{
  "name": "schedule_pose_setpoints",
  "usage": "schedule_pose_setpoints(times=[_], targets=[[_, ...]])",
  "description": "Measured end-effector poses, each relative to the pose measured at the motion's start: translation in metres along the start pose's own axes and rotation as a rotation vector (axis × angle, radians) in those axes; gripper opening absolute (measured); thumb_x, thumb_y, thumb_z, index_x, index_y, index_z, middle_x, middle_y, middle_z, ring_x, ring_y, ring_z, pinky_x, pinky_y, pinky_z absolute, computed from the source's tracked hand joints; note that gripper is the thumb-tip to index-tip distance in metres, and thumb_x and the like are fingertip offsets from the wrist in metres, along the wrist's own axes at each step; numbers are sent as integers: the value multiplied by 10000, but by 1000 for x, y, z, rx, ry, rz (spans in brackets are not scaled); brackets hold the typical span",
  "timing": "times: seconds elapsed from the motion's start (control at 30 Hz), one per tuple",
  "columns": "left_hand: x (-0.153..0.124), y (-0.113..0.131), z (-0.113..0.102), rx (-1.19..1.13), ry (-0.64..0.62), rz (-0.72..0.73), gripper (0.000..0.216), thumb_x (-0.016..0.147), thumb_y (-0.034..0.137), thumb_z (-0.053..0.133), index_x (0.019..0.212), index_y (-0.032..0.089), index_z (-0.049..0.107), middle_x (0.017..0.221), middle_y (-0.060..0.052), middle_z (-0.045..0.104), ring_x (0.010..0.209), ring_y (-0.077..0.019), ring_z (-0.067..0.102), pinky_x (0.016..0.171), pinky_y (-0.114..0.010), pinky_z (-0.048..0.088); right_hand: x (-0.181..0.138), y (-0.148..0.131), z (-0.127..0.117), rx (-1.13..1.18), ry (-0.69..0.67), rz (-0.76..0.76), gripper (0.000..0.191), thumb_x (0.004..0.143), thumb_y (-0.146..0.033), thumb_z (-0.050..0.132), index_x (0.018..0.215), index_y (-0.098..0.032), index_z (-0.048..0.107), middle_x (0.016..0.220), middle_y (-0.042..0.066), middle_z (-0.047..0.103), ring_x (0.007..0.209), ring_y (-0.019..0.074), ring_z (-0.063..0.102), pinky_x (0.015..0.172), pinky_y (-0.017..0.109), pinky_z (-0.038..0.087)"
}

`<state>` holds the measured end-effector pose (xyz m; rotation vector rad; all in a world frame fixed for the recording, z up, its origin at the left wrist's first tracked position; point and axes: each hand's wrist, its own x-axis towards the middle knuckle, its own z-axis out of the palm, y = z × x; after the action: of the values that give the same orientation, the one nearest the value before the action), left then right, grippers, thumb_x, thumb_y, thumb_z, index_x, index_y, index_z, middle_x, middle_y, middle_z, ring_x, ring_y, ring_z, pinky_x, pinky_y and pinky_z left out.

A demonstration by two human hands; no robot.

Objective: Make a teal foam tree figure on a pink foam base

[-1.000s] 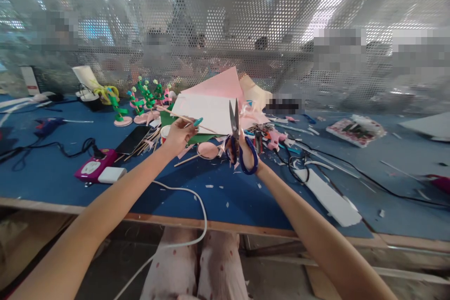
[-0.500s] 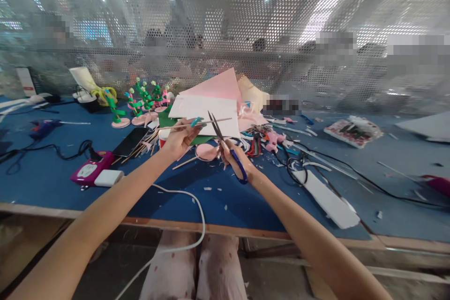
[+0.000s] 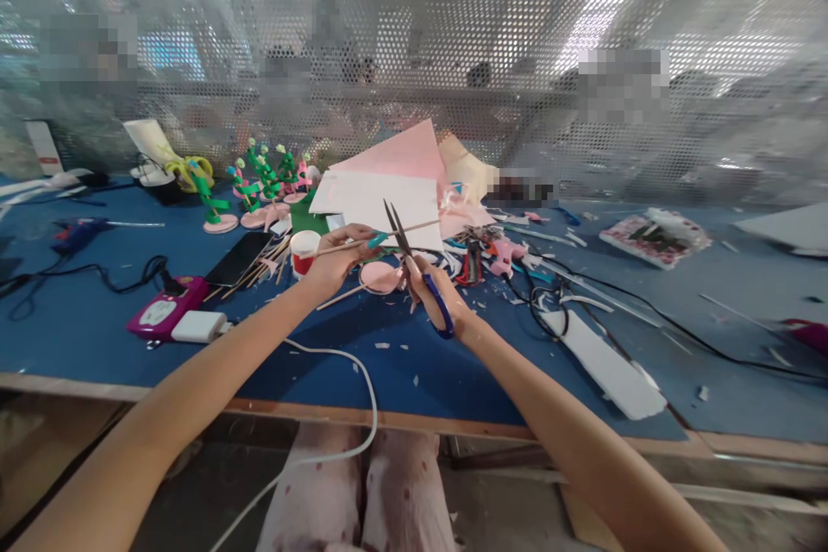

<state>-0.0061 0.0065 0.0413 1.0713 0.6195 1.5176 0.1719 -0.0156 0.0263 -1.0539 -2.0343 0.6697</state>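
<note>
My left hand (image 3: 337,259) pinches a thin wooden stick (image 3: 420,226) that runs level to the right above the table. My right hand (image 3: 435,293) grips blue-handled scissors (image 3: 414,272) by the handle. The blades are parted and stand around the stick near its middle. Right behind both hands lies a round pink foam disc (image 3: 380,276), and a white foam sheet (image 3: 381,198) lies beyond it.
On the blue table (image 3: 97,328): small green and pink foam flowers (image 3: 259,181), a red-and-white cup (image 3: 302,248), a black phone (image 3: 241,257), a pink device (image 3: 165,312), a white strip (image 3: 608,366), cables and paper scraps. A perforated metal screen (image 3: 414,34) closes the back.
The scissors tipped from upright to slanting left and opened at the stick. My left hand brought the stick level and a little lower, toward the blades.
</note>
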Motion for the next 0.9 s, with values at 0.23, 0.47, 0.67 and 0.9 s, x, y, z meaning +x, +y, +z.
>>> schedule_pose_setpoints(times=[0.23,0.47,0.67,0.9], targets=[[-2,1,1,-7,37,-5,320,398,257,846,587,134,619,730,24,633,620,-84,620,593,-204,541,-1,2,1,-51,42,19,462,859,-581,262,682,-196,444,504,-10,461,487,127,493,471,232,363],[-1,4,-1,13,7,-62,345,395,259,850,652,151,646,741,8,669,654,-104,636,647,-231,546,0,-5,0,-122,77,37,443,854,-561,272,663,-198,440,473,-4,473,465,131,515,453,228,372],[10,19,-19,18,-173,-78,547,507,464,779,970,200,653,895,-33,684,719,-142,649,649,-254,543,11,20,-13,-123,127,225,451,833,-576,291,636,-195,430,436,-22,458,330,116,467,360,230,360],[18,27,-26,100,-110,-73,480,817,556,417,996,158,619,1035,-78,640,808,-159,645,640,-272,537,19,30,-19,-624,94,242,405,888,-456,323,772,-134,539,734,127,652,682,204,622,569,266,417]])
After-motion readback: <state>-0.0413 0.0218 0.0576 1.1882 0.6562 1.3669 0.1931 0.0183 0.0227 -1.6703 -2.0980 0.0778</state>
